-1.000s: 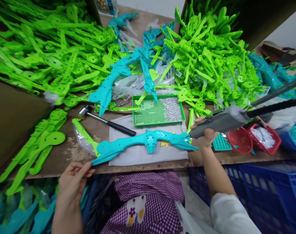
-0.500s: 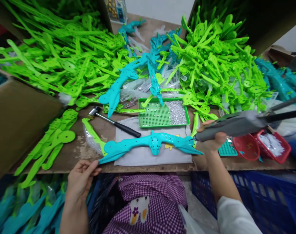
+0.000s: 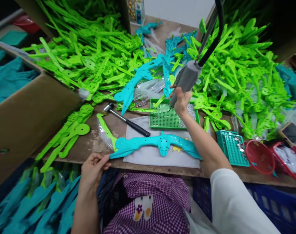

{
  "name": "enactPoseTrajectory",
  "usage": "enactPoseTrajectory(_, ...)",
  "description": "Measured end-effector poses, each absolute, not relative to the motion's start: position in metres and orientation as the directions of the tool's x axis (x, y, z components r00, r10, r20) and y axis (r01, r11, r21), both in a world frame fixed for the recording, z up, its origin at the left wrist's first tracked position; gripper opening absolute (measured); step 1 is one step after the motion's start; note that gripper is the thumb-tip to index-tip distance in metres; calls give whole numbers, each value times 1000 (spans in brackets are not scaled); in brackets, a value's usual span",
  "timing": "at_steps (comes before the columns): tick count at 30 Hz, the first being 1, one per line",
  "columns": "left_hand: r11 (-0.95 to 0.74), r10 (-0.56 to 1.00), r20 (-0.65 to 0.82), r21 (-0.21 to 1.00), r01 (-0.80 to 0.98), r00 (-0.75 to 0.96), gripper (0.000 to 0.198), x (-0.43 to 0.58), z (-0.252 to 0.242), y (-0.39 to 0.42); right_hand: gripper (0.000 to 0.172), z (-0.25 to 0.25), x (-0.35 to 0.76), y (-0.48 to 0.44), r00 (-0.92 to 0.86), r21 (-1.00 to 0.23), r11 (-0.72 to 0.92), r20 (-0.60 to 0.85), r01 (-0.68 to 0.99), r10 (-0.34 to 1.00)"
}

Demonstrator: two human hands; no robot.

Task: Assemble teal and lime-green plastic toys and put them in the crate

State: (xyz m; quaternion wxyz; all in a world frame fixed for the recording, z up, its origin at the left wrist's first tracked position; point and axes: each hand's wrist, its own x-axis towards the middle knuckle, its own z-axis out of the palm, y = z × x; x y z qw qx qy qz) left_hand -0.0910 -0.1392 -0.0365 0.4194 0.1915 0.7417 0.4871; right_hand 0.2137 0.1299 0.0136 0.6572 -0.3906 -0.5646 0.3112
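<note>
My left hand (image 3: 95, 167) pinches the left tip of a blue plastic bow-shaped part (image 3: 143, 142), which lies across a pale cloth (image 3: 148, 159) at the table's front. The part's right end is hidden behind my right forearm. A grey electric screwdriver (image 3: 189, 76) with a black cord is gripped in my right hand (image 3: 182, 102), its tip pointing down over a green perforated tray (image 3: 157, 125). Small silver screws (image 3: 192, 111) fill the tray's right side. A hammer (image 3: 130, 123) with a black handle lies behind the blue part.
Heaps of green plastic parts (image 3: 89, 65) (image 3: 248, 71) cover the back on both sides. A cardboard box (image 3: 33, 117) stands at left. Teal trays (image 3: 233, 149), a red bowl (image 3: 259, 157) and a red basket (image 3: 290, 162) sit at right. Blue crates are below the table edge.
My right hand has carried the screwdriver from the blue part's right end up and left to over the screw tray, tipping it upright. My left hand keeps its pinch. The view has shifted.
</note>
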Motion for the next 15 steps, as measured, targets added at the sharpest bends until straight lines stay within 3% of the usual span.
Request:
enactPoseTrajectory(4,470,662,-534,842,-264,-526,46,-90,-34,-139,50,2,212,138,190,-861,506,505,51,842)
enactPoseTrajectory(15,463,657,-534,843,-274,-532,46,-89,-34,-138,46,-7,214,140,196,-850,519,526,88,828)
